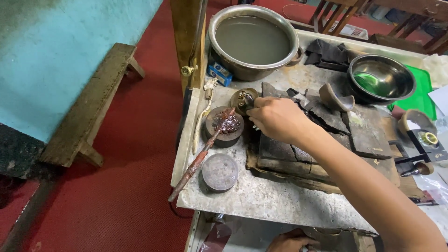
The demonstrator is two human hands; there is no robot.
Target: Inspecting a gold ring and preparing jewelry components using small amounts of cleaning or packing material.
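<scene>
My right hand (277, 119) reaches in from the lower right over the workbench. Its fingers are pinched on a small dark tool, and the tip rests in a small brass cup (242, 100). Just left of the cup stands a round metal block (224, 126) topped with red-brown resin. A resin-coated stick (196, 163) leans from it toward the table's front left. My left hand (290, 242) shows only partly at the bottom edge, below the tabletop. It lies beside a metal piece (327, 234), and its grip is hidden.
Cracked charred blocks (308, 154) lie under my right forearm. A large metal basin of murky water (254, 39) stands at the back, a steel bowl (380, 77) and a green tray (423, 86) at the right. A metal puck (220, 172) sits front left. A wooden bench (88, 107) stands on the red floor.
</scene>
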